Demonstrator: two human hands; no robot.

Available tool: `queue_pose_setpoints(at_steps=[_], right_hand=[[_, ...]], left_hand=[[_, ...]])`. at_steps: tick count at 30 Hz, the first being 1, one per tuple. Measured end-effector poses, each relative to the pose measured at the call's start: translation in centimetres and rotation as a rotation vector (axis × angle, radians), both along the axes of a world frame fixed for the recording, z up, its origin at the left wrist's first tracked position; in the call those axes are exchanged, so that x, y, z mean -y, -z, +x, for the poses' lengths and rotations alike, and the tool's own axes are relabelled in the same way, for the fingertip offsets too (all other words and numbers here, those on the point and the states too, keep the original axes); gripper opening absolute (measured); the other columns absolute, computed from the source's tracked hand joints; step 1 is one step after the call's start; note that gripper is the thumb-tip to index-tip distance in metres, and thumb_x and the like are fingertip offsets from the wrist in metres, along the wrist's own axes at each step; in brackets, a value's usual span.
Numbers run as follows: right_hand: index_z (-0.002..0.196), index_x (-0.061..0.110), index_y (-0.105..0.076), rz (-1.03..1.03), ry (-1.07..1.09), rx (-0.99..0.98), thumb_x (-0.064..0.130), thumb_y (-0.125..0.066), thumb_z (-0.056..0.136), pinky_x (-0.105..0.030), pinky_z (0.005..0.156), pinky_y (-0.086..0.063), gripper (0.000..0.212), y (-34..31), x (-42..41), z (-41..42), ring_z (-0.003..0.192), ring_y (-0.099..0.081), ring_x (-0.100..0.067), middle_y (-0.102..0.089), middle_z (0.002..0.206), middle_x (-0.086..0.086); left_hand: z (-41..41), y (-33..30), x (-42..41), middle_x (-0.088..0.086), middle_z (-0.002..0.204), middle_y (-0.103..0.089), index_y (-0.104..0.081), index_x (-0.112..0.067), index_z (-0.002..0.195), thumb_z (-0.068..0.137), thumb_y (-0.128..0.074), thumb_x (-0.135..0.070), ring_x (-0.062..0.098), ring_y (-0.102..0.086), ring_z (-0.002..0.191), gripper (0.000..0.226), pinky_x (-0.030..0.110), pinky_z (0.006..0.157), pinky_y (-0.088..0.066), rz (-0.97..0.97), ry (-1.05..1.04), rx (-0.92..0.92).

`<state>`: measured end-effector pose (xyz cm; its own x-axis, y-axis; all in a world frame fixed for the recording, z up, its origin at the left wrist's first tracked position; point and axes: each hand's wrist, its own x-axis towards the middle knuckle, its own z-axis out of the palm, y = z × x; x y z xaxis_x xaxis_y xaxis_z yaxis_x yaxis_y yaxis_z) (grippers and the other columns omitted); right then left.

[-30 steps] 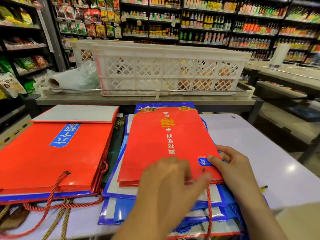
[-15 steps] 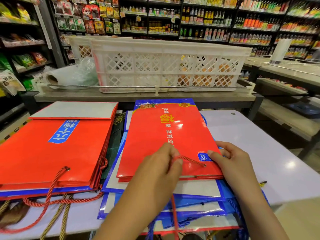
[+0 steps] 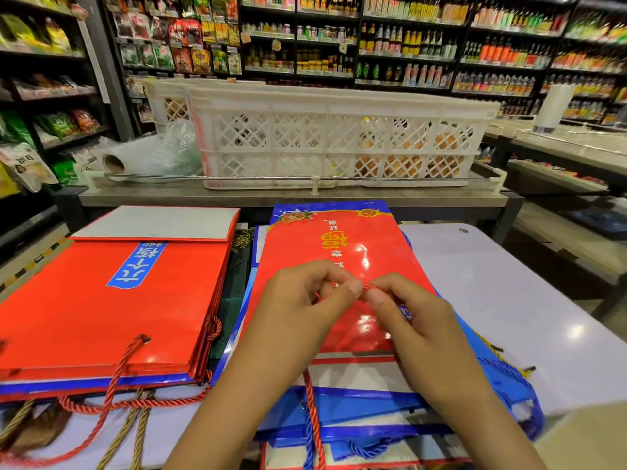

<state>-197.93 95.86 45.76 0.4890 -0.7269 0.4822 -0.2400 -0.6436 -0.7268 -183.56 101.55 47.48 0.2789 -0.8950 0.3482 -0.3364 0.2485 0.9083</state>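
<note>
One red cord (image 3: 310,391) pinched between left hand (image 3: 298,300) and right hand (image 3: 417,320), red bag (image 3: 339,252) beneath, oranges (image 3: 403,161) in crate (image 3: 339,100)

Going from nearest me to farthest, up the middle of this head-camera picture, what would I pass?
A stack of blue-edged bags → left hand and right hand pinching a red cord → red gift bag → grey counter → white lattice crate → shelves of bottles.
</note>
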Motion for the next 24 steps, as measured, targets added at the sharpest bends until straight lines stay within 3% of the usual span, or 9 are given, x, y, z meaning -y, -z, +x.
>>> queue_pose_setpoints(at_steps=[7,10,12,14,15,18,20,22,24], right_hand=[[0.071,0.014,-0.058,0.236,0.326,0.265,0.019,-0.044,0.099,-0.013,0.051,-0.037,0.031,0.6,1.8,-0.5,0.054,-0.047,-0.003,-0.058,0.062,-0.003],[0.076,0.014,-0.059,0.329,0.375,0.318,0.020,-0.042,0.099,-0.019,0.058,-0.041,0.029,0.6,2.1,-0.3,0.059,-0.051,-0.006,-0.059,0.061,0.004],[0.084,0.015,-0.060,0.352,0.394,0.325,0.021,-0.042,0.099,-0.024,0.063,-0.042,0.024,0.5,2.1,-0.1,0.070,-0.056,-0.008,-0.062,0.070,0.006],[0.104,0.026,-0.057,0.271,0.410,0.283,0.029,-0.046,0.098,-0.025,0.077,-0.045,0.013,0.3,1.7,0.2,0.094,-0.058,-0.008,-0.062,0.097,0.011],[0.115,0.034,-0.052,0.178,0.418,0.217,0.036,-0.046,0.097,-0.027,0.087,-0.044,0.019,0.3,1.3,0.4,0.107,-0.053,-0.006,-0.058,0.110,0.015],[0.122,0.042,-0.048,-0.076,0.260,0.020,0.054,-0.037,0.088,-0.028,0.102,-0.034,0.037,-0.2,-0.3,1.4,0.117,-0.042,0.003,-0.051,0.113,0.031],[0.117,0.042,-0.054,-0.003,0.084,-0.066,0.061,-0.034,0.086,-0.026,0.097,-0.040,0.041,-0.3,-1.1,2.4,0.111,-0.049,0.002,-0.059,0.106,0.028],[0.104,0.035,-0.063,0.137,-0.092,-0.071,0.054,-0.040,0.088,-0.023,0.077,-0.046,0.034,0.0,-1.3,3.1,0.085,-0.058,0.001,-0.064,0.084,0.018],[0.085,0.030,-0.062,0.140,-0.129,-0.056,0.044,-0.043,0.089,-0.026,0.061,-0.041,0.024,0.3,-1.2,3.4,0.060,-0.048,-0.003,-0.055,0.062,0.008]], left_hand=[[2.6,0.4,-2.0,-0.008,0.052,-0.045,-0.068,-0.017,0.071,0.085,-0.070,-0.019,-0.001,-0.038,0.041,0.014,0.008,0.044,-0.030,0.069,0.016,-0.041],[4.0,0.7,-2.8,-0.009,0.054,-0.044,-0.069,-0.022,0.070,0.082,-0.074,-0.032,0.002,-0.037,0.046,0.016,0.012,0.045,-0.031,0.074,-0.021,-0.026],[4.7,0.7,-3.3,-0.009,0.054,-0.045,-0.069,-0.023,0.071,0.083,-0.070,-0.025,0.002,-0.037,0.046,0.013,0.012,0.045,-0.031,0.067,-0.071,-0.024],[5.0,0.7,-3.6,-0.008,0.055,-0.048,-0.070,-0.024,0.071,0.084,-0.066,-0.018,0.002,-0.038,0.046,0.015,0.010,0.044,-0.031,0.044,-0.106,-0.016],[4.9,0.7,-3.7,-0.008,0.055,-0.049,-0.071,-0.025,0.071,0.084,-0.066,-0.017,0.002,-0.039,0.047,0.015,0.010,0.045,-0.031,0.039,-0.103,-0.009],[4.0,0.8,-3.3,-0.011,0.055,-0.052,-0.071,-0.027,0.071,0.084,-0.073,-0.023,0.000,-0.043,0.051,0.013,0.009,0.051,-0.035,0.024,-0.036,0.011],[3.4,1.0,-2.9,-0.009,0.060,-0.060,-0.072,-0.028,0.073,0.079,-0.068,-0.032,0.001,-0.050,0.056,0.008,0.012,0.057,-0.041,0.005,-0.007,0.023],[3.1,1.0,-2.6,-0.008,0.066,-0.067,-0.073,-0.029,0.076,0.078,-0.065,-0.035,0.001,-0.055,0.059,0.011,0.011,0.059,-0.043,-0.011,-0.006,0.022],[3.0,1.0,-2.6,-0.009,0.068,-0.068,-0.074,-0.030,0.078,0.081,-0.070,-0.041,-0.001,-0.056,0.059,0.011,0.011,0.059,-0.043,-0.001,-0.017,0.005]])
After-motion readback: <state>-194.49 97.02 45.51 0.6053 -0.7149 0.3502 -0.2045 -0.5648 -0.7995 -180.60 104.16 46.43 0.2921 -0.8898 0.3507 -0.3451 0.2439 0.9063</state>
